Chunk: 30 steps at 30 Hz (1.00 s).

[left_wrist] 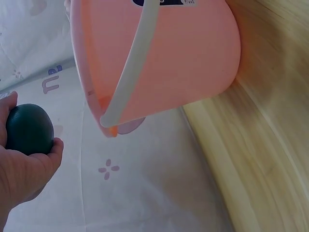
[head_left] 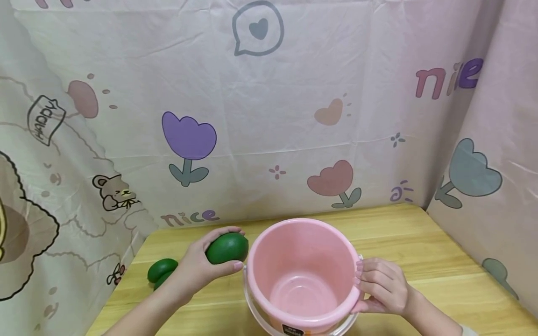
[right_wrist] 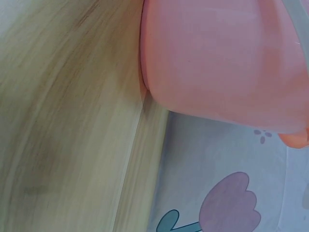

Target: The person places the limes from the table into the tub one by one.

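Could go straight down into the open pink bucket (head_left: 300,247). Had its round wall (left_wrist: 193,63) in the way from the side, and the white handle (left_wrist: 133,63) low in front. Was blocked on the right by the right grip (head_left: 382,286). At the left, had to get past the left grip (head_left: 198,265) with its green fruit (head_left: 228,248), then two more fruits (head_left: 162,269) beyond. Could slide over the counter (head_left: 403,242) on the far right, up to the cloth (head_left: 252,140).

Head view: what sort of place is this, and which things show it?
Probably an indoor tabletop workspace, screened off: a wood-grain table with printed cloth on three sides.
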Tool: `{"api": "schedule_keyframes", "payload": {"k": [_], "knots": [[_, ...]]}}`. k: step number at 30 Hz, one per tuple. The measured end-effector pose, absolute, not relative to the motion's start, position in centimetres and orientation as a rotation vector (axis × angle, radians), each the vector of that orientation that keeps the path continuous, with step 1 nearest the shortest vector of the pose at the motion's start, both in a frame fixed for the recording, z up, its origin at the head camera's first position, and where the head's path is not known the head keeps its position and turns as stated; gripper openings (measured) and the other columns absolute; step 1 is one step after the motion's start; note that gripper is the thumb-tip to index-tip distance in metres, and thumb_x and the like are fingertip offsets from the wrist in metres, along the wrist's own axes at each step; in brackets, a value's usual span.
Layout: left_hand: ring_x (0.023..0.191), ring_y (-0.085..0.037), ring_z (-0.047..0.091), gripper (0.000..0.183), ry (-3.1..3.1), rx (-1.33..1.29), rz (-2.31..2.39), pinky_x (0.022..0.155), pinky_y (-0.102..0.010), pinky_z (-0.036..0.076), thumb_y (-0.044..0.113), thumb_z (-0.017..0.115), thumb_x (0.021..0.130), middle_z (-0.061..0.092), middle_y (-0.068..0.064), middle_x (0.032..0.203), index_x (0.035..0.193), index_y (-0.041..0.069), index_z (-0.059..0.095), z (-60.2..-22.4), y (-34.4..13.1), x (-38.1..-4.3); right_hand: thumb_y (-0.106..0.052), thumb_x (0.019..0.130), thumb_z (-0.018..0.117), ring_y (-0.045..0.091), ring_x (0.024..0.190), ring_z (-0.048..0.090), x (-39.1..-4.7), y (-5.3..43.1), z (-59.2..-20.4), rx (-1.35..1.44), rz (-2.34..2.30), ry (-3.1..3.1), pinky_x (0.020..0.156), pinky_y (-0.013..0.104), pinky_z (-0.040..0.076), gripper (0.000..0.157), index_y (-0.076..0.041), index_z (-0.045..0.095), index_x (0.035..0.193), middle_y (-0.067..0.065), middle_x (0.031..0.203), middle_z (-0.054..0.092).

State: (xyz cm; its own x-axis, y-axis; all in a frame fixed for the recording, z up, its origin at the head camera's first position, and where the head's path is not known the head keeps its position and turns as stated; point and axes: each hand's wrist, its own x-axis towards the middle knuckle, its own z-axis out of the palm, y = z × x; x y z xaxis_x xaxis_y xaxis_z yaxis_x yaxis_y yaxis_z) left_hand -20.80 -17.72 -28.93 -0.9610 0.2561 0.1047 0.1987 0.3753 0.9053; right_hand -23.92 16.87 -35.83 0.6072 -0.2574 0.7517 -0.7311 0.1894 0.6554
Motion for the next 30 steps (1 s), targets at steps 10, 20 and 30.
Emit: {"api": "schedule_keyframes", "payload": {"k": [10,20,30], "knots": [[0.101,-0.023,0.056,0.057,2.528,0.486,1.689,0.08,-0.033,0.051,0.018,0.081,0.073,0.059,-0.004,0.128,0.125,0.021,0.057,-28.6,-16.9,-20.8,-0.041,0.085,0.067,0.017,0.057,0.055,-23.8,16.8,-35.7,1.398,0.406,-0.899,0.057,0.025,0.053,0.045,-0.003,0.061,0.063,0.005,0.06,0.059],[0.101,-0.024,0.057,0.057,2.5,0.537,1.689,0.08,-0.033,0.051,0.018,0.081,0.073,0.059,-0.005,0.127,0.125,0.019,0.057,-28.2,-16.3,-20.7,-0.041,0.085,0.067,0.017,0.057,0.054,-24.0,17.0,-35.6,1.412,0.39,-0.903,0.056,0.025,0.053,0.044,-0.003,0.061,0.062,0.003,0.059,0.058],[0.098,-0.023,0.059,0.056,2.483,0.586,1.69,0.079,-0.032,0.052,0.017,0.081,0.073,0.06,-0.005,0.125,0.124,0.019,0.058,-28.0,-15.3,-20.9,-0.041,0.085,0.067,0.017,0.057,0.054,-24.1,17.0,-35.5,1.412,0.381,-0.902,0.055,0.024,0.052,0.045,-0.003,0.061,0.063,0.003,0.058,0.058]]}}
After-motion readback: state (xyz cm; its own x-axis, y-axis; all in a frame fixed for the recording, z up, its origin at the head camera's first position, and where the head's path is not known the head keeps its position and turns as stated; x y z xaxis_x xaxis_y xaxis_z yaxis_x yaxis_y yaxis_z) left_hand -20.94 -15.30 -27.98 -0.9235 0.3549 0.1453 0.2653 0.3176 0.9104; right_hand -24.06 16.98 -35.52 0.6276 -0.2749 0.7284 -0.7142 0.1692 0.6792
